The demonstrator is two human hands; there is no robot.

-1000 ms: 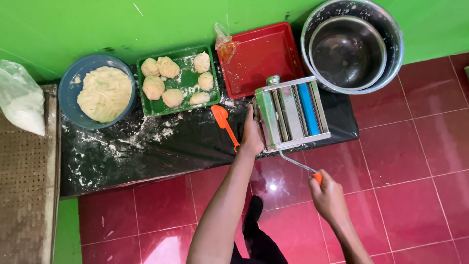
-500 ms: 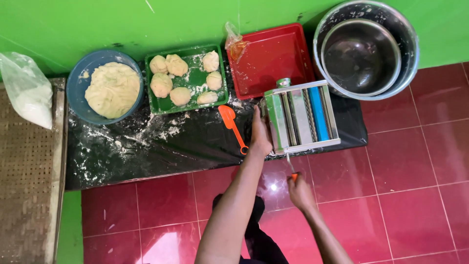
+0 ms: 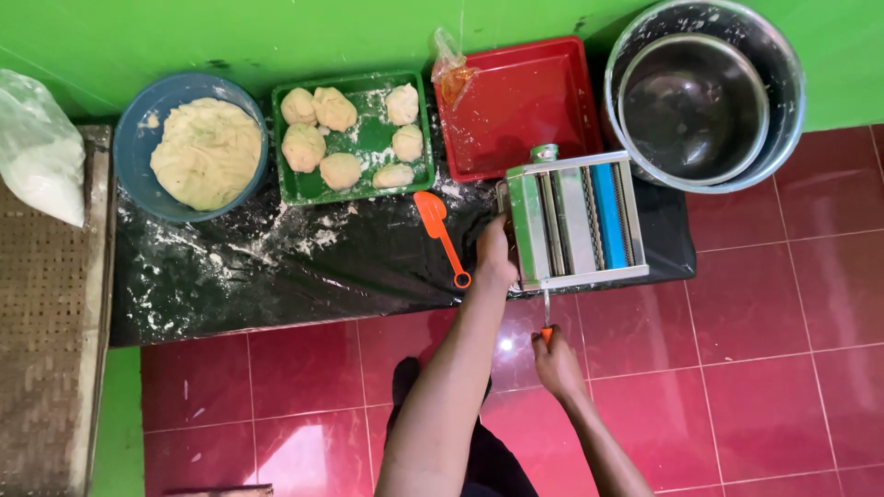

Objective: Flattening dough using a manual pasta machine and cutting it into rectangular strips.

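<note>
- My left hand [image 3: 494, 258] presses against the near left side of the metal pasta roller [image 3: 573, 221], fingers curled on its frame in a steadying grip.
- My right hand [image 3: 556, 364] is closed around the orange handle [image 3: 547, 335] of the crank [image 3: 546, 308], which sticks out of the roller's near side and points straight back toward me.
- The pasta roller sits on the right part of a black plastic sheet [image 3: 304, 267] spread over the red tiled floor [image 3: 764, 368]; its long axis, with the silver rollers and a blue strip, runs left to right across my view.
- An orange scoop [image 3: 440, 230] lies on the sheet just left of my left hand, its handle slanting toward me and its bowl toward the wall.
- Beyond the roller stands an empty-looking red tray [image 3: 525, 101], touching a small plastic bag [image 3: 451, 78] at its left corner; what the bag holds I cannot tell.
- A green tray [image 3: 368, 138] to the left carries seven floured dough balls [image 3: 318, 147].
- A blue bowl [image 3: 138, 156] further left holds one large dough mass [image 3: 207, 152].
- Two nested steel basins [image 3: 704, 92] stand at the far right, against the green wall [image 3: 276, 32].
- A white bag [image 3: 37, 147] rests at the far left, on a woven mat [image 3: 46, 350].
- Loose flour dusts the sheet near the bowl.
</note>
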